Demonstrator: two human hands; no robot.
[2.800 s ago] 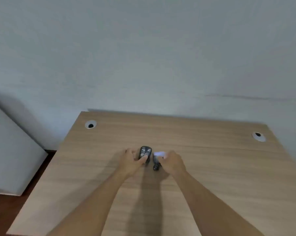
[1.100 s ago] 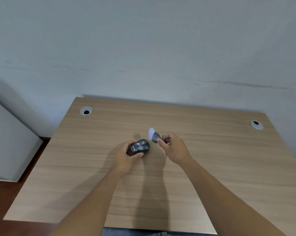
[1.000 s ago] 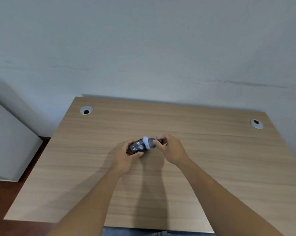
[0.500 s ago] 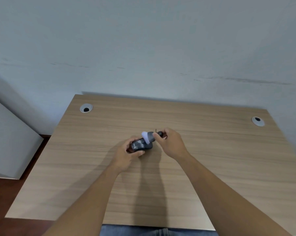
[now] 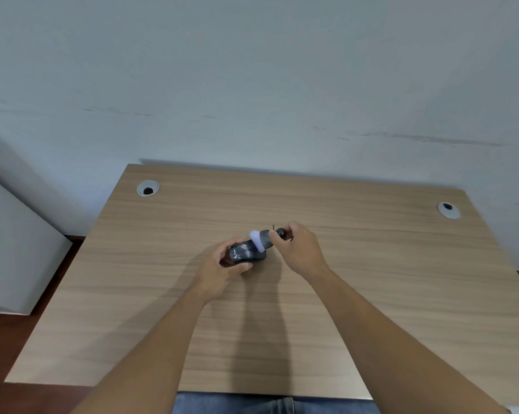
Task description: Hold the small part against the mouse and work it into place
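**A:** What can't you make out?

**B:** The near end of the remote is buried in the left hand; its fingers curl over the far side and the thumb lies along the near edge, so only the dark top face with pale, worn markings shows. The markings are too blurred to read. The small tool is half covered by the right hand: I see a pale rounded tip, a grey collar and a dark knob, and a thin dark pin sticking up just past the fingertips. What the pin belongs to I cannot tell. Both forearms run out of view at the bottom, as does a strip of blue cloth.

**B:** Whether the remote rests on the desk or is lifted slightly off it, I cannot tell either.

**A:** Count things for me.

**B:** One remote, one tool, two hands. Two round cable holes in the desk, the left hole and the right hole, both well beyond the fingers. One pale cabinet far out to the left.

**A:** And the grasp?

**B:** The left hand grips the remote, tilted, its far end pointing right. The right hand pinches the tool between thumb and fingertips, the pale tip touching the remote's far end, just between the two sets of fingers.
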